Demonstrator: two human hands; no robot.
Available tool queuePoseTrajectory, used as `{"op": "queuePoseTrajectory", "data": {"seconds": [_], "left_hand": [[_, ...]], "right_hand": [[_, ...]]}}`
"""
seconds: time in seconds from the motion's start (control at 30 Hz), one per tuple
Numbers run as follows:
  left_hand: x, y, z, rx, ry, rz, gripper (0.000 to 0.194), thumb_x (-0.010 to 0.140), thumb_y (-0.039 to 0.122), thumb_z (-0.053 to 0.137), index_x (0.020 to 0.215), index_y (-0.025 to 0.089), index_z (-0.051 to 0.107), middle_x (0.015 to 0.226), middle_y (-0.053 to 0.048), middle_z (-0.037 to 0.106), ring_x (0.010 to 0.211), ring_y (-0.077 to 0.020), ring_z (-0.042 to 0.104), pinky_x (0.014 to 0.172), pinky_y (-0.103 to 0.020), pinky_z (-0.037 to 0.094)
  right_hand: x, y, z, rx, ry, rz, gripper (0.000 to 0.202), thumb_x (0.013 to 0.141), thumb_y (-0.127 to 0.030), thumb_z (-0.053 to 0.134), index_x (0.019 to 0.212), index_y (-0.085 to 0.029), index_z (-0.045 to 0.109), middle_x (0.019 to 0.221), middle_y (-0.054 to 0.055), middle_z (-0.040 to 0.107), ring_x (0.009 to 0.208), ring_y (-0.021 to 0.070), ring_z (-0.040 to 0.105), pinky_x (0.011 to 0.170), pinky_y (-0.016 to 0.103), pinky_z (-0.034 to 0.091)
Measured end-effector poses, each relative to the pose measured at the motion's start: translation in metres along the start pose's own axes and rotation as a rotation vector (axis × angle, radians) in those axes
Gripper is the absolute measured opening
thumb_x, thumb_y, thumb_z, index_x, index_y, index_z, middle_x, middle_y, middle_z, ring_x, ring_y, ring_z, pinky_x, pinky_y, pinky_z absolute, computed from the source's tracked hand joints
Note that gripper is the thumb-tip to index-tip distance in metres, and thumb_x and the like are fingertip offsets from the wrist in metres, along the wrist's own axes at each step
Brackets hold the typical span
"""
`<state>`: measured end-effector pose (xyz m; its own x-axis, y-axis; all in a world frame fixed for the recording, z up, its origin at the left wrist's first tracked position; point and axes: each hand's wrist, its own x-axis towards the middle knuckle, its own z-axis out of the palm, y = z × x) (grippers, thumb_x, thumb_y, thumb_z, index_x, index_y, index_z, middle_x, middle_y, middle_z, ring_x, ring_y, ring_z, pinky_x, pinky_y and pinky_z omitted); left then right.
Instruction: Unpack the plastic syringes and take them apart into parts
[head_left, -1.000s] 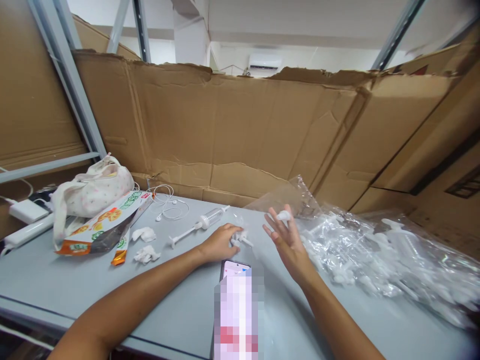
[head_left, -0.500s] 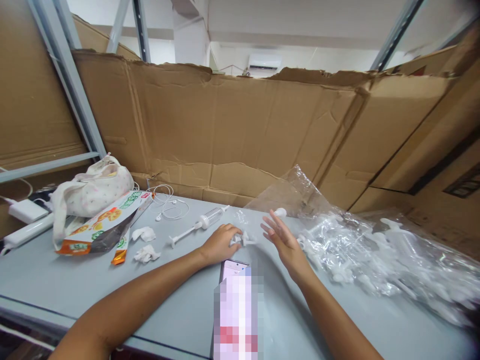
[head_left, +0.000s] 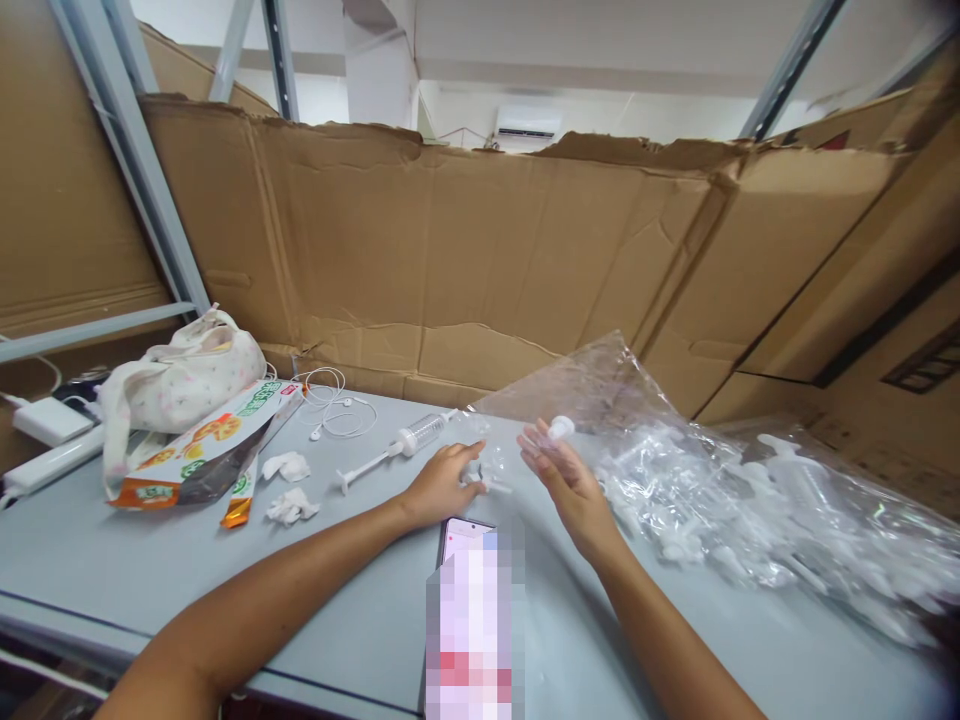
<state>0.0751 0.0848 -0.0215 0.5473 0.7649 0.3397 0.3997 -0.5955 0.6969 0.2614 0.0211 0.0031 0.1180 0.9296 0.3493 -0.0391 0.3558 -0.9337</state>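
White part (head_left: 496,485) between hands (head_left: 442,485) (head_left: 576,500), stem pointing roughly right

Phone (head_left: 466,620) before syringe (head_left: 421,435).

Left hand (head_left: 442,487): thumb, fingers parted | right hand (head_left: 571,490): fingers slightly bent | forearms (head_left: 300,585) angled inward

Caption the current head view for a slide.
Left hand and right hand among small white plastic parts, clear bags piled rightward.
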Motion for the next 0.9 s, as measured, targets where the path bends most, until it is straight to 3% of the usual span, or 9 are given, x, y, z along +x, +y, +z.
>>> {"op": "queuePoseTrajectory", "data": {"seconds": [0.13, 0.27, 0.37, 0.5, 0.63, 0.73, 0.9], "left_hand": [[0.007, 0.006, -0.003, -0.414, 0.042, -0.207, 0.054, 0.072, 0.023, 0.066, 0.124, 0.018, 0.054, 0.11, -0.008, 0.058, 0.085, -0.0166, 0.052, 0.076, -0.029, 0.042], [0.015, 0.006, -0.008, -0.703, 0.082, -0.34, 0.046, 0.067, 0.022, 0.07, 0.112, 0.016, 0.061, 0.091, -0.004, 0.059, 0.073, -0.0123, 0.052, 0.067, -0.025, 0.04], [0.018, 0.005, -0.009, -0.798, 0.07, -0.368, 0.041, 0.068, 0.023, 0.07, 0.107, 0.015, 0.062, 0.087, -0.004, 0.06, 0.078, -0.0137, 0.055, 0.071, -0.025, 0.041], [0.018, 0.008, -0.01, -0.968, 0.036, -0.378, 0.027, 0.069, 0.026, 0.071, 0.091, 0.014, 0.062, 0.104, -0.01, 0.062, 0.098, -0.0186, 0.058, 0.085, -0.029, 0.042], [0.016, 0.012, -0.011, -1.096, -0.002, -0.383, 0.021, 0.071, 0.028, 0.071, 0.079, 0.015, 0.056, 0.119, -0.014, 0.058, 0.109, -0.0218, 0.056, 0.098, -0.033, 0.038], [0.015, 0.013, -0.012, -1.226, -0.009, -0.414, 0.021, 0.072, 0.024, 0.07, 0.078, 0.015, 0.053, 0.122, -0.016, 0.056, 0.106, -0.0212, 0.058, 0.101, -0.035, 0.037], [0.014, 0.015, -0.013, -1.334, -0.047, -0.448, 0.026, 0.07, 0.023, 0.071, 0.077, 0.015, 0.048, 0.12, -0.016, 0.056, 0.085, -0.0185, 0.064, 0.095, -0.042, 0.043]], "right_hand": [[-0.001, 0.003, -0.001, -0.051, -0.041, 0.021, 0.048, 0.082, -0.048, 0.057, 0.125, -0.029, 0.053, 0.135, 0.007, 0.052, 0.123, 0.0261, 0.048, 0.106, 0.049, 0.032], [-0.003, 0.005, 0.0, -0.062, -0.09, 0.045, 0.047, 0.085, -0.049, 0.052, 0.128, -0.03, 0.05, 0.139, 0.006, 0.047, 0.125, 0.0256, 0.045, 0.106, 0.048, 0.032], [-0.004, 0.004, 0.001, -0.094, -0.135, 0.047, 0.047, 0.087, -0.048, 0.049, 0.13, -0.031, 0.047, 0.14, 0.005, 0.045, 0.127, 0.0246, 0.043, 0.108, 0.048, 0.028], [-0.006, 0.002, 0.002, -0.129, -0.176, 0.026, 0.053, 0.087, -0.047, 0.047, 0.137, -0.031, 0.038, 0.141, 0.005, 0.044, 0.13, 0.0239, 0.039, 0.109, 0.049, 0.026], [-0.005, 0.002, 0.001, -0.133, -0.136, 0.006, 0.054, 0.087, -0.047, 0.048, 0.138, -0.033, 0.035, 0.138, 0.004, 0.048, 0.128, 0.0229, 0.041, 0.109, 0.048, 0.027], [-0.004, 0.002, 0.0, -0.145, -0.094, -0.005, 0.054, 0.086, -0.047, 0.05, 0.137, -0.034, 0.036, 0.137, 0.005, 0.049, 0.126, 0.0226, 0.044, 0.107, 0.047, 0.029], [-0.003, 0.006, 0.0, -0.174, -0.098, 0.034, 0.059, 0.084, -0.049, 0.053, 0.137, -0.032, 0.035, 0.137, 0.007, 0.048, 0.126, 0.0228, 0.044, 0.105, 0.047, 0.032]]}}
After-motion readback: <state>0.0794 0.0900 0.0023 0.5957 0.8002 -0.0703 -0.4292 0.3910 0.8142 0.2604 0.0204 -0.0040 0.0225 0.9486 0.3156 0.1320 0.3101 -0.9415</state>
